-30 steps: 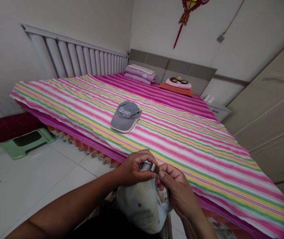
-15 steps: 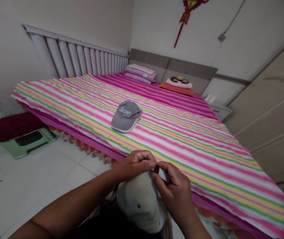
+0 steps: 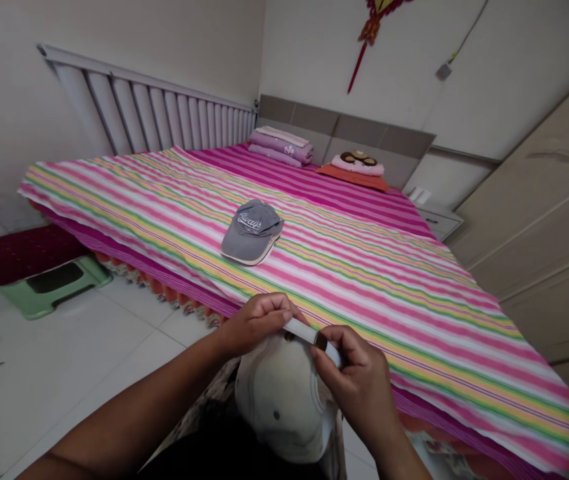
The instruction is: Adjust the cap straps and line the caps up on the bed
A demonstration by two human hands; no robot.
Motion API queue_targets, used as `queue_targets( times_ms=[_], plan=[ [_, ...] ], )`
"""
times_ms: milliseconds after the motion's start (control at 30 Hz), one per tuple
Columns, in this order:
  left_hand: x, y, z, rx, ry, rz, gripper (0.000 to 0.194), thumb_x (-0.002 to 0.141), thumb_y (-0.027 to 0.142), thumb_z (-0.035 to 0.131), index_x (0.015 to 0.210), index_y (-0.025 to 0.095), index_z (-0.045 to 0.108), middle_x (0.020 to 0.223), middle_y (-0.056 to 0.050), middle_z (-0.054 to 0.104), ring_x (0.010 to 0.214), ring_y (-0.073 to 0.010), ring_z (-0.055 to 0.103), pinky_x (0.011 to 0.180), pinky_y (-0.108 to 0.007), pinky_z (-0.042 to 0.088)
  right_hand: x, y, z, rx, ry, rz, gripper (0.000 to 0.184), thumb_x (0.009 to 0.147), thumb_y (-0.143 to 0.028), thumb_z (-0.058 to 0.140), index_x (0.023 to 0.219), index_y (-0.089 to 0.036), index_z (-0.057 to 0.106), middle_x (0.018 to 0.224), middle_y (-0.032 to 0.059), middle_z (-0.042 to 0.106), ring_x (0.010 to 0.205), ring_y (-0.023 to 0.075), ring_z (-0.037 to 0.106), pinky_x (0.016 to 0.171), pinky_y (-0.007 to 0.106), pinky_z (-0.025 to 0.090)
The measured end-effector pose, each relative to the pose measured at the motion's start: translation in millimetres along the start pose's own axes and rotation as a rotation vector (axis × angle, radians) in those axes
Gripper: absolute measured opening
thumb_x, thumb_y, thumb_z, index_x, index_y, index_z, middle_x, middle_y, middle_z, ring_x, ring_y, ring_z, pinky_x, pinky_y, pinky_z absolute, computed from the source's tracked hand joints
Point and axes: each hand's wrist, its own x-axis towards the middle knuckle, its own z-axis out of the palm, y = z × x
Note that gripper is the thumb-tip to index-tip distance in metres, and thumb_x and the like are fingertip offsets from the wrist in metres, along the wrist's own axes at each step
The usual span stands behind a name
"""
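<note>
A pale cap (image 3: 279, 400) sits low in front of me, its crown toward me. Between my hands stretches its light back strap (image 3: 302, 330), with a dark metal buckle (image 3: 320, 341) near the right end. My left hand (image 3: 264, 323) is closed, pinching the strap's left part between thumb and fingers. With thumb and fingertips, my right hand (image 3: 357, 367) grips the strap beside the buckle. Farther off, a grey cap (image 3: 252, 232) with white lettering lies on the striped bed sheet (image 3: 389, 287), its brim toward me; neither hand touches it.
Folded purple bedding (image 3: 279, 147) and a pink folded item (image 3: 357, 163) lie by the headboard (image 3: 384, 143). A white radiator (image 3: 149, 107) runs along the left wall. On the floor at left stands a green stool (image 3: 54, 290). A wardrobe (image 3: 539, 220) rises at right.
My hands have moved apart a little, the left one shifting left. The strap now shows pulled out between them, and the buckle is plainer to see. The grey cap stays put.
</note>
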Motion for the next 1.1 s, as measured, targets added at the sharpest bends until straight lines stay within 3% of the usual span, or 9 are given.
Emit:
queue_targets(
  times_ms=[133,267,433,500,600,667,800,933,1100],
  plan=[
    [4,8,-2.7,-0.049,-0.072,-0.081,0.026,0.073,0.038,0.056,0.080,0.013,0.053,0.081,-0.005,0.058,0.067,-0.0114,0.048,0.063,-0.024,0.036,4,-2,1,0.107,-0.111,0.128,0.007,0.073,-0.024,0.059,0.070,-0.019,0.054,0.062,-0.0029,0.054,0.055,0.0109,0.047,0.052,0.021,0.036],
    [10,13,-1.7,0.210,-0.163,-0.147,0.033,0.071,0.045,0.058,0.072,0.013,0.055,0.066,0.001,0.050,0.061,-0.0088,0.041,0.056,-0.020,0.031,14,1,0,0.406,-0.280,0.257,0.017,0.069,-0.029,0.065,0.079,-0.018,0.055,0.066,-0.0024,0.051,0.058,0.0104,0.046,0.053,0.021,0.037],
    [10,9,-4.1,0.084,-0.109,-0.296,0.034,0.066,0.045,0.064,0.068,0.012,0.054,0.058,0.003,0.047,0.051,-0.0064,0.037,0.050,-0.020,0.029,20,33,-14,0.780,-0.493,0.429,0.038,0.076,-0.048,0.056,0.098,-0.017,0.056,0.076,0.0024,0.055,0.064,0.0122,0.050,0.058,0.024,0.040],
    [8,7,-6.6,0.014,-0.064,-0.316,0.034,0.065,0.044,0.065,0.068,0.012,0.054,0.058,0.003,0.048,0.049,-0.0057,0.036,0.048,-0.019,0.028,15,49,-18,0.803,-0.560,0.426,0.041,0.076,-0.052,0.054,0.095,-0.015,0.058,0.081,0.0056,0.058,0.071,0.0147,0.053,0.064,0.026,0.041],
    [6,4,-10.7,-0.022,-0.024,-0.288,0.033,0.064,0.042,0.066,0.065,0.012,0.053,0.057,0.003,0.047,0.049,-0.0052,0.035,0.047,-0.019,0.026,1,65,-16,0.855,-0.678,0.470,0.039,0.068,-0.049,0.065,0.085,-0.014,0.062,0.068,0.0011,0.057,0.058,0.0103,0.050,0.056,0.022,0.039],
    [5,4,-13.1,-0.031,-0.042,-0.274,0.033,0.064,0.043,0.066,0.065,0.011,0.054,0.057,0.002,0.048,0.050,-0.0054,0.035,0.048,-0.019,0.026,-9,67,-12,0.891,-0.667,0.513,0.033,0.066,-0.044,0.069,0.077,-0.014,0.062,0.059,-0.0022,0.053,0.049,0.0073,0.044,0.050,0.020,0.036],
    [6,6,-15.6,-0.054,-0.113,-0.255,0.036,0.060,0.045,0.069,0.065,0.011,0.058,0.058,0.001,0.050,0.050,-0.0056,0.036,0.046,-0.019,0.025,-17,62,-7,1.029,-0.458,0.567,0.025,0.067,-0.036,0.069,0.069,-0.014,0.059,0.053,-0.0031,0.053,0.044,0.0063,0.041,0.044,0.018,0.032],
    [10,7,-12.1,-0.085,-0.108,-0.241,0.028,0.056,0.034,0.074,0.063,0.010,0.060,0.057,0.001,0.052,0.050,-0.0055,0.040,0.046,-0.018,0.028,-12,54,-16,1.145,-0.319,0.548,0.024,0.064,-0.034,0.071,0.064,-0.014,0.058,0.049,-0.0025,0.053,0.041,0.0065,0.041,0.043,0.018,0.031],
    [24,-7,-3.8,-0.392,-0.077,-0.314,0.027,0.054,0.030,0.076,0.063,0.010,0.061,0.057,-0.001,0.057,0.050,-0.0073,0.050,0.048,-0.019,0.038,-4,43,-31,1.181,-0.253,0.522,0.020,0.068,-0.031,0.069,0.064,-0.015,0.058,0.052,-0.0018,0.054,0.044,0.0067,0.043,0.044,0.017,0.033]
  ],
)
